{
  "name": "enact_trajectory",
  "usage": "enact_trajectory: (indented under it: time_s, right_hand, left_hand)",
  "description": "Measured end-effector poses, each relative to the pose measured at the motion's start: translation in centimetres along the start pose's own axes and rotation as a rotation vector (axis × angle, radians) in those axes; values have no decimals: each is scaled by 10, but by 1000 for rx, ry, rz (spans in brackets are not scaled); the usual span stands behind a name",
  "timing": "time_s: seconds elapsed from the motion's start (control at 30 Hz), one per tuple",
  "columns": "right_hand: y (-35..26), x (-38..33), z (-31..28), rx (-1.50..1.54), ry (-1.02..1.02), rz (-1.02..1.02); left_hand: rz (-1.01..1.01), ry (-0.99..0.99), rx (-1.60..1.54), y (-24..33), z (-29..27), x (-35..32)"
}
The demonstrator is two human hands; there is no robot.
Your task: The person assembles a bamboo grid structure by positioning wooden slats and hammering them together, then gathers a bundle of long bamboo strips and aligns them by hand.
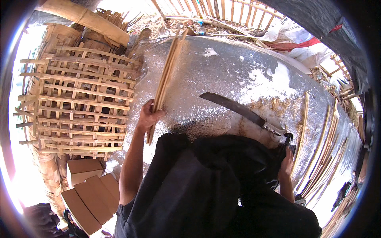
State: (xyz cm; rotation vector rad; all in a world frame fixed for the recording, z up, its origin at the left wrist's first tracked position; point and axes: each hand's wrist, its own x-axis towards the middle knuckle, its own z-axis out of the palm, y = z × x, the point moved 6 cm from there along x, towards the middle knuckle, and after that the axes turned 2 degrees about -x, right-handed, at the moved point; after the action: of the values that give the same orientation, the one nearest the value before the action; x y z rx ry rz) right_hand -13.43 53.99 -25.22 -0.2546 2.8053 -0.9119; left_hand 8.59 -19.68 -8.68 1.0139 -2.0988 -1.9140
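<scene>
My left hand (150, 115) is closed around a small bundle of long, thin bamboo strips (166, 75), held upright and tilted slightly to the right. At the lower right, my right hand (286, 160) is closed against a small black object (289, 139) whose kind I cannot make out. Just beyond that hand lies a machete (234, 108), its dark curved blade pointing to the far left and its pale handle toward me. It rests on a silver foil sheet (178, 59) spread in front of me. My dark clothing hides part of the sheet.
A woven bamboo lattice (83, 101) stands at the left, with cardboard boxes (93, 198) below it. Several loose bamboo strips (323, 158) lie at the right. A thick bamboo pole (85, 22) juts in at upper left. White sacks (293, 33) and a slatted fence (238, 10) are at the back.
</scene>
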Motion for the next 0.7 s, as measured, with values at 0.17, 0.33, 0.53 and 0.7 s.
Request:
enact_trajectory:
  time_s: [0.17, 0.33, 0.53, 0.7]
  right_hand:
    - [-162, -12, -65, 69, -18, 356]
    - [-117, -35, -84, 28, -14, 373]
    - [-183, -36, -110, -406, -184, 208]
    - [-233, -16, -116, -263, 34, -2]
  left_hand:
    - [-122, -94, -258, 20, 67, -33]
    - [-179, -176, -104, 5, 104, -17]
    - [-265, -117, 96, 12, 100, -14]
    - [-128, -102, 108, 24, 101, -18]
